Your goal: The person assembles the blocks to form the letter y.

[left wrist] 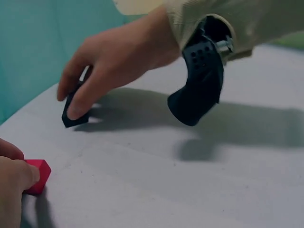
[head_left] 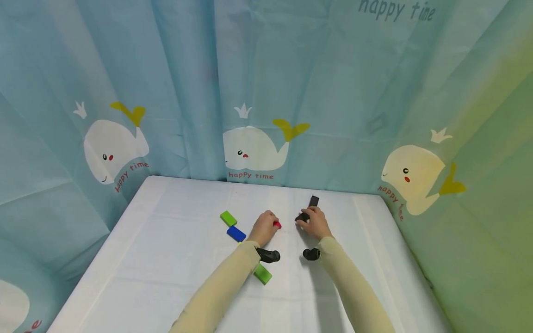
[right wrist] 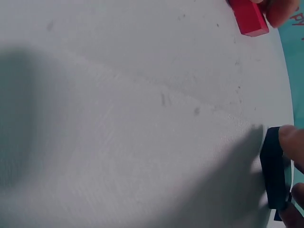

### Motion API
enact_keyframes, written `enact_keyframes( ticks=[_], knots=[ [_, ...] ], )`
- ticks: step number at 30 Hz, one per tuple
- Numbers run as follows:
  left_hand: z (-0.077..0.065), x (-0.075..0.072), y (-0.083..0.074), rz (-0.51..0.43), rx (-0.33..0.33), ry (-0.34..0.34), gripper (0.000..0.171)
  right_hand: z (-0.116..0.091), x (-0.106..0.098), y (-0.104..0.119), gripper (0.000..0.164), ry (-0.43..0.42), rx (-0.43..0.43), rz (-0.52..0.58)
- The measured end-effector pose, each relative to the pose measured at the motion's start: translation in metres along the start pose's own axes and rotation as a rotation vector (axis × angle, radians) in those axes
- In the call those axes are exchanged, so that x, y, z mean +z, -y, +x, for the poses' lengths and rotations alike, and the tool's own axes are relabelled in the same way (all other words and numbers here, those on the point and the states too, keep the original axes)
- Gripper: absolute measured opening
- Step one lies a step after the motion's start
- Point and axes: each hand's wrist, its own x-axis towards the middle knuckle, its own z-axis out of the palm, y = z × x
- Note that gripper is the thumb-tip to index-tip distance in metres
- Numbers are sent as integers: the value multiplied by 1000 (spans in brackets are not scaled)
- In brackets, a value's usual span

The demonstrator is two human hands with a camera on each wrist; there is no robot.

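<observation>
While our left hand [head_left: 263,229] is pinching a red block [right wrist: 249,20] and our right hand [head_left: 318,225] a black block [right wrist: 273,171] — both near the tabletop [head_left: 166,259] — a light, steady grip is probably serving us best; beyond, another black block [head_left: 314,200] is lying.

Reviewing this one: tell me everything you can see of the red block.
The red block is flat-faced and straight-edged, with a smooth, plain surface; wood or plastic, I cannot tell. The person's left hand pinches it, hiding part and leaving one end exposed. It is at the white table; whether it touches the top is unclear.
</observation>
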Motion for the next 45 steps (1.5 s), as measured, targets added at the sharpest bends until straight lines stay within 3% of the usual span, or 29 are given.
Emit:
enact_keyframes(
  ticks=[8,14,22,30,38,45],
  knots=[
    [1,8,12,-135,-44,-66,12,-2,1,1,42,0,36,61],
    [3,8,14,-141,-49,-41,15,-3,3,1,43,-19,33,74],
    [3,8,10,-131,-69,-13,15,-4,6,2,46,6,91,108],
    [2,6,1,-147,-104,8,15,-3,11,1,45,-5,112,127],
    [2,11,-3,-109,-144,1,12,-3,14,8,52,23,204,149],
    [3,10,-4,-93,-138,8,11,-1,16,7,51,0,172,133]
  ],
)
